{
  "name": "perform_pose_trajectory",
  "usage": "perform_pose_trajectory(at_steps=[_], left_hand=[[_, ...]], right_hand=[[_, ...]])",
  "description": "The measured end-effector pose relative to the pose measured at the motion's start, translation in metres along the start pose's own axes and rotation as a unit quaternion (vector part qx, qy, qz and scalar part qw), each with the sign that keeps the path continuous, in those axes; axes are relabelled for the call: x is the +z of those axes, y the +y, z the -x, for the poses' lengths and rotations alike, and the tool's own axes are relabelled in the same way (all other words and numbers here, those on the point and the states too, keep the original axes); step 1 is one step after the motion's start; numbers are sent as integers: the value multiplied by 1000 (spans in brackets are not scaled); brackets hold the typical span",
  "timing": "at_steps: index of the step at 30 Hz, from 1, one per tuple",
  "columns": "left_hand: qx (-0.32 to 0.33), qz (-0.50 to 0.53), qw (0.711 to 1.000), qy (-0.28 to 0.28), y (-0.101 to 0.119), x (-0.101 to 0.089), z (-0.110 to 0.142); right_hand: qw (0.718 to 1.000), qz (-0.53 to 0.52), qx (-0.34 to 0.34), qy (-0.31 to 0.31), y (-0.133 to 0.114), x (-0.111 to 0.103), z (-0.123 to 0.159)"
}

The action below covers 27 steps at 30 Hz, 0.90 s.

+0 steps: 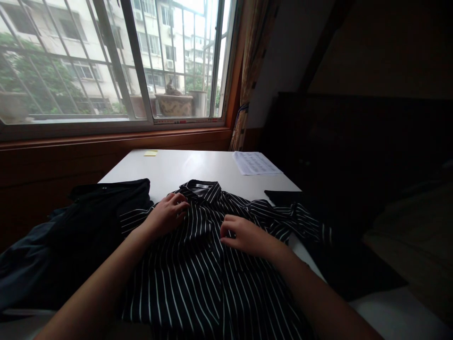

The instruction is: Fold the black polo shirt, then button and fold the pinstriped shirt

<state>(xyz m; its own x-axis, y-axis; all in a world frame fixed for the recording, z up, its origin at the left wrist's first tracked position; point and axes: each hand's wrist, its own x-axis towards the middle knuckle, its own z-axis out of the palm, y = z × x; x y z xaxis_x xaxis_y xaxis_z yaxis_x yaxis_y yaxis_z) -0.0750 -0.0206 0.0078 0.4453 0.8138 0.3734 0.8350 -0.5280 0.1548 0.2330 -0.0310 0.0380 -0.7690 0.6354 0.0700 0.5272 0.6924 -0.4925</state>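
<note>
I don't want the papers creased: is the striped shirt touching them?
Apart: the head view shows a strip of white table between the shirt and the papers.

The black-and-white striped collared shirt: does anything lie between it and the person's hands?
Nothing visible does. The left hand and right hand are at the upper front of the shirt; a black fabric garment lies leftward.

The left hand (169, 213) and right hand (244, 234) are over a striped shirt (187, 271); paper sheets (256, 164) lie at the worktop's (173, 166) far right corner.
</note>
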Motion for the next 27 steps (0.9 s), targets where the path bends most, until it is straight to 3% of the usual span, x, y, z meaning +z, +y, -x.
perform_pose_trajectory(at_steps=[2, 5, 7, 9, 13, 17, 22, 27], left_hand=[[23, 23, 999, -20, 23, -17, -5], [94, 148, 973, -149, 60, -32, -5], [131, 202, 942, -235, 81, -32, 0], [117, 197, 934, -273, 97, -26, 8], [69, 129, 953, -265, 115, -4, 19], [136, 79, 954, -257, 129, 2, 21], [135, 2, 958, -251, 151, -22, 20], [172, 36, 954, -241, 171, -58, 25]], right_hand=[[999, -5, 1, -33, -7, 6, 1], [997, 15, 21, -69, -13, 15, 3], [995, 35, 41, -86, -15, 19, 6], [993, 56, 56, -92, -17, 23, 11], [994, 58, 49, -79, -19, 27, 22], [997, 13, 34, -71, -15, 27, 28], [994, -92, 47, -47, -6, 16, 34], [980, -190, 56, -27, 1, 0, 44]])
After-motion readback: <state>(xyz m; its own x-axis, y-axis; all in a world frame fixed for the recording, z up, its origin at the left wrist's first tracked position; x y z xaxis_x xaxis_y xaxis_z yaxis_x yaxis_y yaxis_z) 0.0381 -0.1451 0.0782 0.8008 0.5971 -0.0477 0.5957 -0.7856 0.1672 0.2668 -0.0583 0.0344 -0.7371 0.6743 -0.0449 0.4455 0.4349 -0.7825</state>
